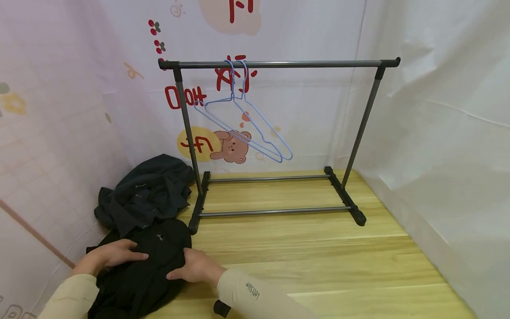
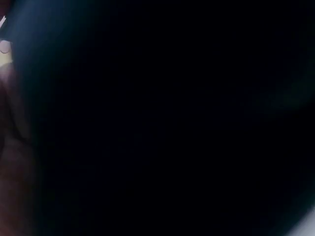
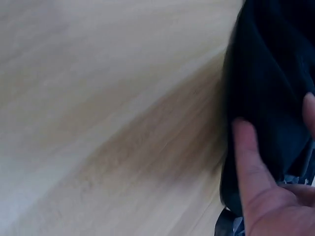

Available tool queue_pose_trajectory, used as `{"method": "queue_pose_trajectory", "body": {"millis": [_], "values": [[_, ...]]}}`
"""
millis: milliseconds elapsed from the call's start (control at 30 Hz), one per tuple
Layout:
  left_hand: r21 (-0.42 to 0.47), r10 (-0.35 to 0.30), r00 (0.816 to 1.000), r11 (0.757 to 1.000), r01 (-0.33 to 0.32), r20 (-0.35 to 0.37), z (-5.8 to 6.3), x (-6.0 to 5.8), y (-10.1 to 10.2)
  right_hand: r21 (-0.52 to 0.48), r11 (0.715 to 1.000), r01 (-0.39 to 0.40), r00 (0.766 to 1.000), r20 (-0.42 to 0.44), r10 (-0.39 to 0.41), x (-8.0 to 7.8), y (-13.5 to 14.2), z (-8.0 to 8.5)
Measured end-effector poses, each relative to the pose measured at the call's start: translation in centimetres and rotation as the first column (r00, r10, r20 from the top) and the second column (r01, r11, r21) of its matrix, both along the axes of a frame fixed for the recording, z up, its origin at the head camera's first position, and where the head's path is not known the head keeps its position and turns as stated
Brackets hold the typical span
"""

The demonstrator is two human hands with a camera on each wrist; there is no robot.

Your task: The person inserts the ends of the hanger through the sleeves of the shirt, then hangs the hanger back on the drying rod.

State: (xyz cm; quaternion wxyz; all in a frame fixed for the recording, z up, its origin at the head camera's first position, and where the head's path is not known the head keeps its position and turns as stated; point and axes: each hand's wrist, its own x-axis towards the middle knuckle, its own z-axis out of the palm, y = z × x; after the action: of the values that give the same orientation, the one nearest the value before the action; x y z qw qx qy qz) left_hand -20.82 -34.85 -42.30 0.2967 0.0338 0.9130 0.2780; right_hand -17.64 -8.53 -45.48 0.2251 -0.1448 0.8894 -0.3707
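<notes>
A bunched black garment (image 1: 159,261) with a small white emblem lies at the lower left of the head view. My left hand (image 1: 113,253) rests on its left side, thumb straight and pointing right across the cloth; its other fingers are largely hidden. Dark cloth nearly fills the left wrist view, with part of the hand at the left edge. On the garment's right side is my right hand (image 1: 196,266), thumb on top. A straight finger (image 3: 251,152) of that hand presses along the side of the cloth in the right wrist view.
Behind the black garment lies a dark grey garment (image 1: 147,195), close to the left foot of a metal clothes rack (image 1: 279,64). Two blue hangers (image 1: 255,128) hang from its bar. A printed white curtain (image 1: 303,115) encloses the wooden surface (image 1: 318,257). A small black object (image 1: 222,309) shows below the right sleeve.
</notes>
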Motion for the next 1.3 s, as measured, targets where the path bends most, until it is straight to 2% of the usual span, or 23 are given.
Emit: {"method": "queue_pose_trajectory", "body": {"millis": [100, 233, 333, 433, 500, 567, 633, 733, 800, 867, 967, 1000, 1067, 1100, 1133, 1167, 1233, 1300], "values": [[0.117, -0.026, 0.999, 0.993, 0.024, 0.018, 1.4, 0.2, 1.9, -0.09, 0.995, 0.051, 0.999, -0.002, -0.052, 0.0, 0.0, 0.0], [0.298, -0.061, 0.998, 0.953, 0.052, 0.021, 3.2, -0.1, 4.3, -0.246, 0.969, 0.018, 0.989, -0.138, -0.053, -0.3, 0.9, 0.5], [0.396, -0.088, 0.995, 0.913, 0.095, -0.037, 4.6, -0.6, 6.2, -0.338, 0.941, -0.018, 0.961, -0.267, -0.078, -0.9, 2.4, 1.5], [0.443, -0.078, 0.988, 0.887, 0.131, -0.137, 6.3, -1.2, 8.4, -0.438, 0.899, 0.017, 0.944, -0.29, -0.159, -1.9, 4.5, 3.1], [0.461, -0.06, 0.975, 0.874, 0.155, -0.214, 7.4, -1.6, 10.1, -0.483, 0.875, 0.029, 0.931, -0.305, -0.199, -2.9, 6.0, 4.5], [0.482, -0.024, 0.959, 0.861, 0.163, -0.282, 8.4, -2.1, 11.9, -0.506, 0.862, 0.035, 0.909, -0.343, -0.238, -3.8, 7.7, 6.1], [0.496, 0.015, 0.936, 0.851, 0.173, -0.352, 9.3, -2.5, 13.8, -0.508, 0.861, 0.03, 0.874, -0.405, -0.27, -4.8, 9.3, 7.7], [0.51, 0.083, 0.89, 0.842, 0.178, -0.448, 10.7, -3.2, 16.4, -0.511, 0.859, 0.022, 0.813, -0.491, -0.313, -5.9, 11.5, 10.0], [0.531, 0.116, 0.863, 0.825, 0.192, -0.492, 11.5, -3.6, 18.0, -0.527, 0.85, 0.006, 0.78, -0.53, -0.334, -6.3, 12.7, 11.4], [0.561, 0.145, 0.844, 0.802, 0.206, -0.516, 12.3, -3.9, 19.3, -0.546, 0.837, -0.016, 0.752, -0.558, -0.35, -6.6, 13.7, 12.7], [0.611, 0.166, 0.839, 0.758, 0.227, -0.518, 13.0, -4.2, 20.7, -0.565, 0.824, -0.044, 0.722, -0.588, -0.364, -7.1, 14.7, 13.8], [0.608, 0.168, 0.835, 0.76, 0.229, -0.524, 13.0, -4.3, 21.0, -0.562, 0.826, -0.05, 0.715, -0.597, -0.363, -7.2, 15.0, 13.8], [0.6, 0.164, 0.838, 0.768, 0.224, -0.521, 12.5, -4.5, 21.5, -0.523, 0.851, -0.046, 0.688, -0.634, -0.353, -7.8, 15.5, 13.5], [0.592, 0.152, 0.845, 0.775, 0.22, -0.513, 11.9, -4.6, 21.7, -0.495, 0.868, -0.048, 0.679, -0.653, -0.335, -8.2, 15.8, 13.0], [0.568, 0.138, 0.848, 0.795, 0.213, -0.511, 11.1, -4.8, 21.8, -0.452, 0.891, -0.037, 0.673, -0.671, -0.313, -8.6, 16.2, 12.3], [0.535, 0.124, 0.855, 0.821, 0.197, -0.504, 10.1, -4.9, 22.0, -0.396, 0.918, -0.027, 0.667, -0.691, -0.279, -9.0, 16.7, 11.5], [0.466, 0.099, 0.88, 0.872, 0.148, -0.464, 7.4, -5.2, 22.1, -0.231, 0.973, -0.022, 0.656, -0.738, -0.16, -9.8, 18.1, 9.7], [0.37, 0.058, 0.897, 0.921, 0.121, -0.438, 4.4, -5.3, 22.1, -0.014, 0.999, -0.033, 0.628, -0.778, 0.01, -10.5, 19.7, 7.4]]}}
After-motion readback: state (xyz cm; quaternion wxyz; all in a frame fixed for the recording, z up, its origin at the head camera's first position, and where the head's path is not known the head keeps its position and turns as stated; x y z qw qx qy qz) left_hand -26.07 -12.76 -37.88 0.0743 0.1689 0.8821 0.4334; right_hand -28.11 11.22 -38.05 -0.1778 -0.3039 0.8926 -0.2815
